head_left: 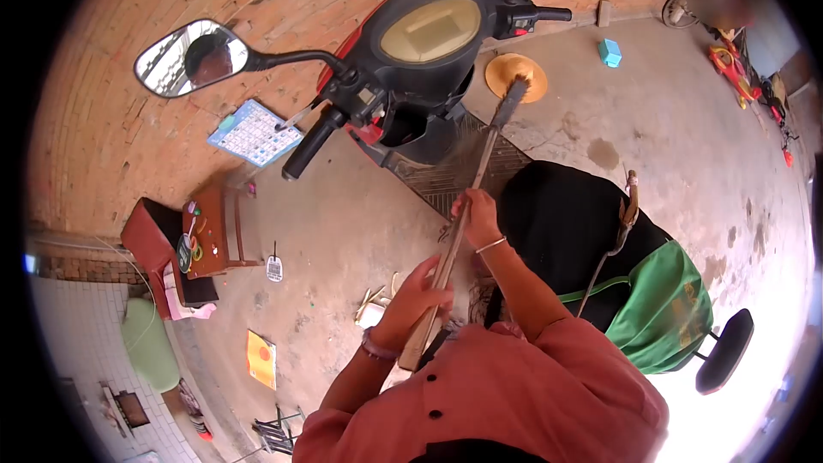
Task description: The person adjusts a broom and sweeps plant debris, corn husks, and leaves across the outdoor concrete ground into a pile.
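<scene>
A long-handled wooden brush with dark bristles at its far end slants up across the middle of the view. My right hand is closed around the handle about midway. Lower down, near my chest, my left hand grips the same handle. The bristle end is over the electric scooter's footboard area, in front of a round straw hat on the floor. Beside my right forearm is the black scooter seat, with a green cloth over its rear.
A crooked stick leans against the seat. The scooter's mirror and handlebar jut out left. A blue box, an orange booklet and a wooden chair holding small items stand around. A brick wall rises behind.
</scene>
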Demonstrator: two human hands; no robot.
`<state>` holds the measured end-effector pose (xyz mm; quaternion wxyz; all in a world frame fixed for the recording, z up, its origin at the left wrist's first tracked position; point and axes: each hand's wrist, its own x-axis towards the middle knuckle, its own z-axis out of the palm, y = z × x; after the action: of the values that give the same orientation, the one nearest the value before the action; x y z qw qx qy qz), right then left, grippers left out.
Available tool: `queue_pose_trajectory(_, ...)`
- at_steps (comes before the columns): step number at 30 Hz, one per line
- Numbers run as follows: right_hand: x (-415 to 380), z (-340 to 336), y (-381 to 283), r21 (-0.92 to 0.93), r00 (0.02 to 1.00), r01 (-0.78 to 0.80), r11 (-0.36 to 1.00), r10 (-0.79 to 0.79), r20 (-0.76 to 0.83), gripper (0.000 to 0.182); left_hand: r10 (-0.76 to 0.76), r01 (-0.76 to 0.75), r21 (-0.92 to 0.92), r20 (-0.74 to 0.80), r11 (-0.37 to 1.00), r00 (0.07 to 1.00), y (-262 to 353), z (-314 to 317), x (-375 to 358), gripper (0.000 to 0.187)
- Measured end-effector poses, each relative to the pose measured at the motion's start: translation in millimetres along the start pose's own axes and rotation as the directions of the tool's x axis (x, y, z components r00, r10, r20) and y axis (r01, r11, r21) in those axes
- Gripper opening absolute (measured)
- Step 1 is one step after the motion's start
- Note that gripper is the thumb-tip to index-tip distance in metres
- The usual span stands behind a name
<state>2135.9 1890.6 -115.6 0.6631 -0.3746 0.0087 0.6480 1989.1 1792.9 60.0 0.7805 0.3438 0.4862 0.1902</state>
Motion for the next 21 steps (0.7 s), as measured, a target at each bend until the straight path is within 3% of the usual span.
queue_pose_trajectory(1, 23, 0, -17, 0.011, 1.000, 0.006, 1.000, -0.006, -0.007, 0.011, 0.000, 0.007, -0.204, 0.034, 0.979, 0.999, 7, 6, 26, 0.042)
queue_pose_trajectory(2, 49, -4, -28, 0.127, 0.999, -0.008, 0.992, 0.014, -0.049, 0.012, -0.008, 0.015, -0.195, 0.037, 0.981, 0.999, 10, 6, 54, 0.042)
queue_pose_trajectory(4, 87, -6, -49, 0.256, 0.995, -0.011, 0.967, 0.037, -0.098, 0.014, -0.044, 0.206, -0.584, 0.279, 0.785, 0.959, 10, 0, 110, 0.028)
queue_pose_trajectory(6, 123, -11, -67, 0.246, 0.985, -0.040, 0.968, 0.079, -0.151, 0.014, -0.076, 0.216, -0.533, 0.271, 0.818, 0.959, 27, 7, 150, 0.023)
queue_pose_trajectory(7, 137, -13, -71, 0.133, 0.984, -0.044, 0.990, 0.065, -0.163, 0.014, -0.099, 0.217, -0.495, 0.253, 0.841, 0.962, 32, 8, 164, 0.018)
queue_pose_trajectory(11, 173, -38, -54, -0.016, 0.982, -0.094, 0.995, 0.090, -0.167, 0.015, -0.161, 0.230, -0.438, 0.190, 0.869, 0.969, 42, 9, 194, 0.014)
queue_pose_trajectory(13, 155, -45, -26, 0.002, 0.963, -0.211, 0.977, 0.209, -0.170, 0.015, -0.211, 0.261, -0.430, 0.161, 0.865, 0.964, 46, 11, 182, 0.010)
queue_pose_trajectory(17, 83, -36, 21, 0.225, 0.895, -0.366, 0.903, 0.408, -0.181, 0.012, -0.396, 0.421, -0.446, 0.154, 0.790, 0.905, 67, 3, 108, 0.009)
queue_pose_trajectory(19, 40, -13, 40, 0.229, 0.887, -0.404, 0.886, 0.440, -0.140, 0.012, -0.440, 0.406, -0.466, 0.039, 0.786, 0.897, 76, -2, 68, 0.009)
queue_pose_trajectory(20, 35, -15, 71, 0.285, 0.830, -0.512, 0.811, 0.552, -0.082, 0.012, -0.454, 0.417, -0.473, 0.040, 0.776, 0.890, 83, -8, 51, 0.008)
queue_pose_trajectory(21, 22, -5, 91, 0.247, 0.816, -0.544, 0.802, 0.575, -0.070, 0.012, -0.482, 0.378, -0.533, -0.064, 0.756, 0.874, 95, -6, 35, 0.007)
